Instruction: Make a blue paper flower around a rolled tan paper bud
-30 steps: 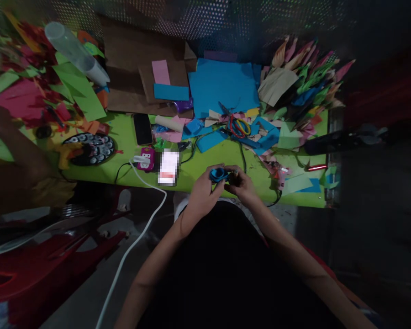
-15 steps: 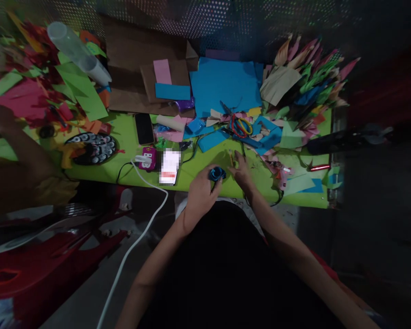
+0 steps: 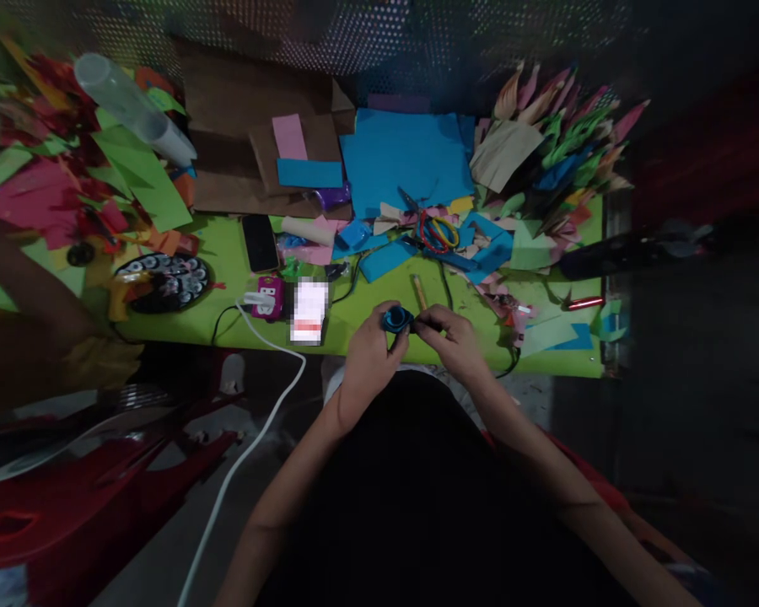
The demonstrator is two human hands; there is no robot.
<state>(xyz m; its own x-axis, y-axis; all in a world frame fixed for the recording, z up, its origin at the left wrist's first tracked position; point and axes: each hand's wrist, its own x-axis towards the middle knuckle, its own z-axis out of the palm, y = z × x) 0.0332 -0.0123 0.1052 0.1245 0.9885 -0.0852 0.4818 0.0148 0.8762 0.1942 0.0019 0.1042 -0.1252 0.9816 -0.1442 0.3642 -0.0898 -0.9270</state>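
Observation:
My left hand (image 3: 368,354) is closed around a small coil of dark blue paper (image 3: 395,319), its hollow top facing up. On the coil's right side, the fingers of my right hand (image 3: 450,335) pinch its edge. A short yellowish pencil-like stick (image 3: 420,291) lies on the green tabletop (image 3: 360,314) just beyond my right fingers.
A pink glue gun (image 3: 517,319) lies to the right, scissors (image 3: 411,202) among blue scraps ahead. To the left are a lit phone (image 3: 309,312), a dark phone (image 3: 260,243) and a purple socket block (image 3: 268,298) with a white cable. Another person's arm (image 3: 31,261) reaches in.
My right hand has come back from beside the yellowish stick to the blue paper coil and closed on its edge. The view has shifted slightly. My left hand keeps its hold.

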